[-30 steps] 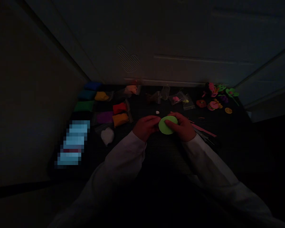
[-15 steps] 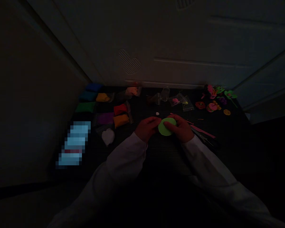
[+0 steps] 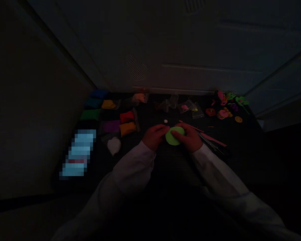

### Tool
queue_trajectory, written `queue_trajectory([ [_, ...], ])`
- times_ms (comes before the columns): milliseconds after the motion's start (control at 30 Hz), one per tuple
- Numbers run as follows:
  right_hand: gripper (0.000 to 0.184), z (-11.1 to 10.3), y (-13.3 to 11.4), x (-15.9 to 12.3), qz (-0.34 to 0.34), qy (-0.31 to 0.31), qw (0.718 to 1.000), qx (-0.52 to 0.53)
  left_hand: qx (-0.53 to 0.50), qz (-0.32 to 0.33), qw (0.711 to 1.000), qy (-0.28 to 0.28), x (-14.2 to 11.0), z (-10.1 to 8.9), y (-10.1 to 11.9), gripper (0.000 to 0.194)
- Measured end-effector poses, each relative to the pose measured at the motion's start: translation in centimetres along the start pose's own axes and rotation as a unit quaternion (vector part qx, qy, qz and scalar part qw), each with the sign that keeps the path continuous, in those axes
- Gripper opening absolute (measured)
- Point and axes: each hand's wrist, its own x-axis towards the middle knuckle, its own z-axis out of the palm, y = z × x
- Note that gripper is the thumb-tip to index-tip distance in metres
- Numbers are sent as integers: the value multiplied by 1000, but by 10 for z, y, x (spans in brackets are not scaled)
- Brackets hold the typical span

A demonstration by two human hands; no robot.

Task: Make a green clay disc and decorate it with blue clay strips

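A flat light-green clay disc (image 3: 175, 136) is held up between my two hands over the dark table. My right hand (image 3: 191, 139) grips it from the right, thumb laid across its face and the other fingers behind it. At the disc's left edge, my left hand (image 3: 154, 136) is closed, its fingertips pinched against the rim; the exact contact is hard to see in the dim light. Just beyond the hands lies a small white clay ball (image 3: 166, 121). A pink stick (image 3: 190, 126) lies behind my right hand, with scissors (image 3: 210, 144) to its right.
Bags of coloured clay, including an orange bag (image 3: 127, 128) and a white lump (image 3: 114, 146), lie at left near a lit, blurred screen (image 3: 77, 154). Clay flowers (image 3: 223, 113) stand at back right. A pink strip (image 3: 213, 139) lies by the scissors. A pale panel (image 3: 150, 43) rises behind.
The green disc and my right hand have shifted slightly left and down in view. My grip looks much the same, and the things on the table have stayed put.
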Motion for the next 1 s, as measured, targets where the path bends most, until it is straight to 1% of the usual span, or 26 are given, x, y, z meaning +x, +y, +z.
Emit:
queue_trajectory([
  [100, 29, 1, 2, 0, 18, 4, 1000, 7, 3, 4, 1000, 1, 1, 0, -1, 25],
  [200, 28, 1, 4, 0, 20, 5, 1000, 10, 20, 6, 1000, 2, 1, -2, -3, 28],
  [500, 28, 5, 10, 0, 18, 5, 1000, 19, 79, 29, 996, 8, 4, -9, -7, 26],
  [600, 27, 5, 11, 1, 19, 7, 999, 24, 96, 46, 994, 14, 3, -7, -7, 27],
  [667, 28, 4, 11, 1, 21, 11, 999, 29, 103, 68, 992, 29, -4, -4, -5, 31],
  [733, 29, 3, 12, 1, 29, 16, 999, 35, 109, 99, 988, 55, -17, -3, -2, 40],
  [800, 31, 3, 14, 1, 40, 20, 998, 40, 101, 145, 981, 83, -39, -5, 1, 53],
  [833, 31, 3, 14, 1, 45, 20, 998, 42, 75, 195, 973, 94, -53, -9, 2, 58],
  [867, 31, 3, 15, 1, 48, 20, 998, 43, 34, 236, 967, 93, -69, -15, 2, 62],
  [900, 32, 3, 16, 2, 50, 21, 998, 44, -8, 257, 961, 103, -85, -22, 1, 66],
  [933, 32, 3, 17, 2, 51, 21, 997, 45, -31, 242, 963, 112, -102, -31, 0, 70],
  [1000, 32, 3, 18, 3, 50, 24, 997, 46, -46, 171, 978, 107, -133, -52, -2, 73],
])
